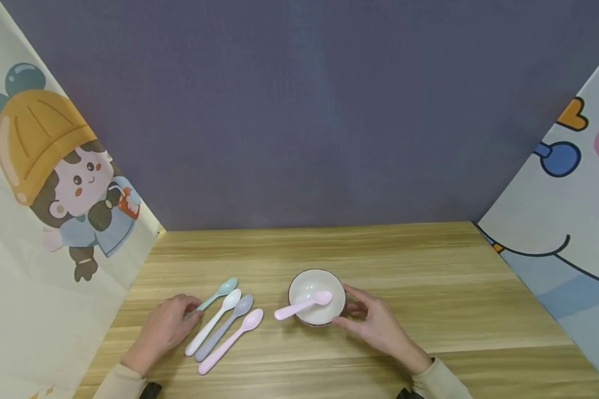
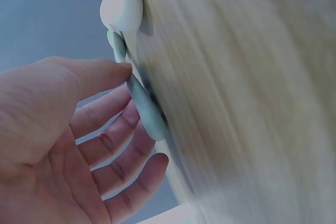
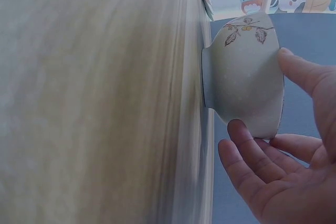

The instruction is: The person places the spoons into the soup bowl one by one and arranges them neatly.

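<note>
My left hand (image 1: 166, 327) pinches the handle of a pale green spoon (image 1: 223, 289) between thumb and fingers. In the left wrist view, the end of the green handle (image 2: 149, 118) sticks out past the thumb, low against the table. Beside it lie a white spoon (image 1: 214, 321), a grey-purple spoon (image 1: 224, 328) and a pink spoon (image 1: 231, 341), side by side and slanted. My right hand (image 1: 376, 326) holds a white bowl (image 1: 303, 284) by its right side, thumb and fingers at the rim. Another pink spoon (image 1: 304, 305) rests in the bowl, its handle over the left rim.
The wooden table (image 1: 444, 277) ends at a dark blue-grey back panel (image 1: 299, 122). Cartoon-printed panels stand at the left (image 1: 25, 310) and the right (image 1: 549, 221). The bowl's outside has a printed leafy branch.
</note>
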A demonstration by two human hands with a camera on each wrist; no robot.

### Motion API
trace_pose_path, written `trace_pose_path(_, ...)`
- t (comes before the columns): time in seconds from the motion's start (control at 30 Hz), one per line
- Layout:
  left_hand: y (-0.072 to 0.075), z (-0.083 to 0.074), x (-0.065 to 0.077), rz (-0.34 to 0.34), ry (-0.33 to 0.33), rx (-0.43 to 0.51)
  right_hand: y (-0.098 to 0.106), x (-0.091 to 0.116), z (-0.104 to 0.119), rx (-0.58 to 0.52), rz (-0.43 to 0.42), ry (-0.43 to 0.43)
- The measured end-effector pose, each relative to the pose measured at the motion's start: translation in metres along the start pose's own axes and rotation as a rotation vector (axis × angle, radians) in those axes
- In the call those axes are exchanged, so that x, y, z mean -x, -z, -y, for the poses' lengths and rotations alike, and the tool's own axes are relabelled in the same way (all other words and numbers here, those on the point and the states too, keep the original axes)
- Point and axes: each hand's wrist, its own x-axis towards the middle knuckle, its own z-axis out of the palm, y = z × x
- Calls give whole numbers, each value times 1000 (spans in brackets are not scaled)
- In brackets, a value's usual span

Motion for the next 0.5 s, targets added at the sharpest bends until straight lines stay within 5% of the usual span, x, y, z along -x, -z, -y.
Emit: trace_pose_path(0.5,0,1,-2,-43,-17,-29,0,0,1,-1,14,-45)
